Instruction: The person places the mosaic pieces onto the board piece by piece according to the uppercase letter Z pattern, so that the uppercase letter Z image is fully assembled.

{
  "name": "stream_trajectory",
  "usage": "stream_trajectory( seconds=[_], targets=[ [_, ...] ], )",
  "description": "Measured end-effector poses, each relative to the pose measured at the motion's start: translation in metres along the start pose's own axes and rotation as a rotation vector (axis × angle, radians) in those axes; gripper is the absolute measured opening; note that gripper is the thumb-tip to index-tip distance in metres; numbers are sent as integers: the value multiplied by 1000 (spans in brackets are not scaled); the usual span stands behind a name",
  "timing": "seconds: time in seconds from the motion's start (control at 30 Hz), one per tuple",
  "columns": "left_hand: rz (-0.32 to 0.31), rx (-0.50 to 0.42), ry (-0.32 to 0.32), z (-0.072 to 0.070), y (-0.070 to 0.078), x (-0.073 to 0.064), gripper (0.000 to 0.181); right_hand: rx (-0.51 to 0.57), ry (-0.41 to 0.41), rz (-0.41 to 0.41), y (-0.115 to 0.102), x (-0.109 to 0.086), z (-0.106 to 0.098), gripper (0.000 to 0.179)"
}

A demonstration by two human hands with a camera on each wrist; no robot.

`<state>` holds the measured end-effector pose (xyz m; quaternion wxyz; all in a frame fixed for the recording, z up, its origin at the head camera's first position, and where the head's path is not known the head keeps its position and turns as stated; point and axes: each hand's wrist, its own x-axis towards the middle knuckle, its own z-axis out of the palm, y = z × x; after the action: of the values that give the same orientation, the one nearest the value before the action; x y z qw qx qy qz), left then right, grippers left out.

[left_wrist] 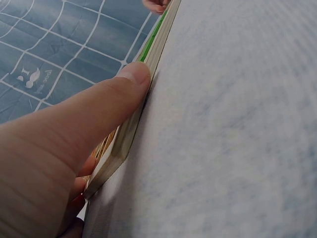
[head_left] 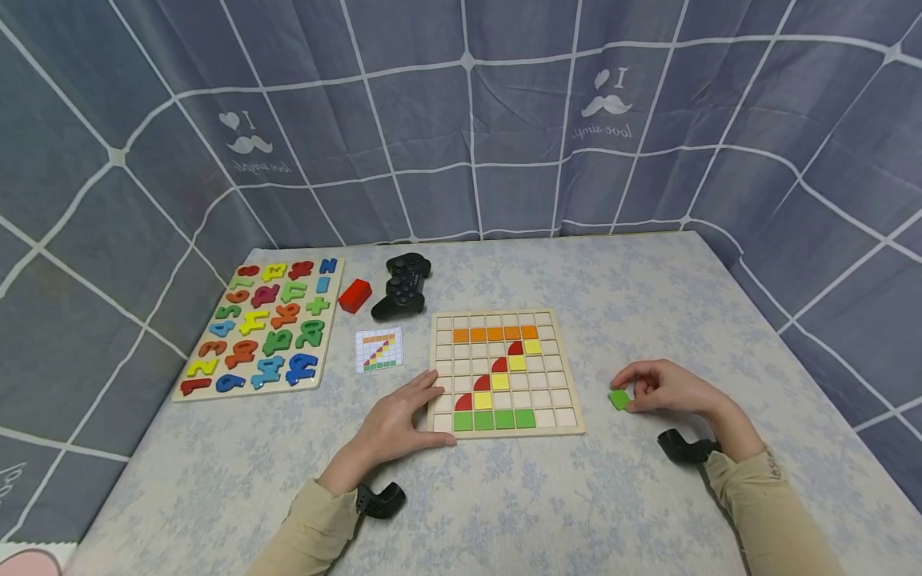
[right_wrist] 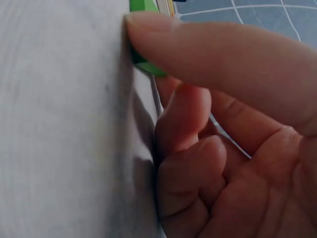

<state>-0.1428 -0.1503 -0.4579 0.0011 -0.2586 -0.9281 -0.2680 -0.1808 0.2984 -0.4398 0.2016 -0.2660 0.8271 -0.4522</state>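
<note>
A square wooden grid board (head_left: 558,380) lies flat on the table. In its cells sit a row of orange tiles (head_left: 495,333), a diagonal of yellow squares (head_left: 500,382) and red quarter-rounds (head_left: 463,402), and a row of green squares (head_left: 483,420). My left hand (head_left: 392,424) rests at the near left corner, fingers along the left side and thumb (left_wrist: 133,74) against the front edge. To the right of the board, my right hand (head_left: 673,386) pinches a loose green square tile (head_left: 619,399) between thumb and a finger, low over the tabletop. The right wrist view shows this tile partly behind the thumb.
Left of the board lies a small pattern card (head_left: 378,350) with a similar coloured figure. Beyond it are a red block (head_left: 354,296) and a black game controller (head_left: 403,286). A number puzzle board (head_left: 248,336) occupies the far left. Patterned curtains (head_left: 519,192) enclose the table.
</note>
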Motion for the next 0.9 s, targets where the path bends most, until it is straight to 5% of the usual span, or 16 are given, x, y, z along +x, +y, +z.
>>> stream_trajectory(
  seconds=[0.37, 0.63, 0.9],
  targets=[
    [2, 8, 4, 0, 0, 0, 80, -139, 80, 73, -8, 8, 9, 27],
    [4, 13, 5, 0, 0, 0, 80, -44, 92, 26, -18, 21, 24, 20],
    [7, 16, 10, 1, 0, 0, 79, -61, 86, 34, -37, 34, 39, 13]
  ],
)
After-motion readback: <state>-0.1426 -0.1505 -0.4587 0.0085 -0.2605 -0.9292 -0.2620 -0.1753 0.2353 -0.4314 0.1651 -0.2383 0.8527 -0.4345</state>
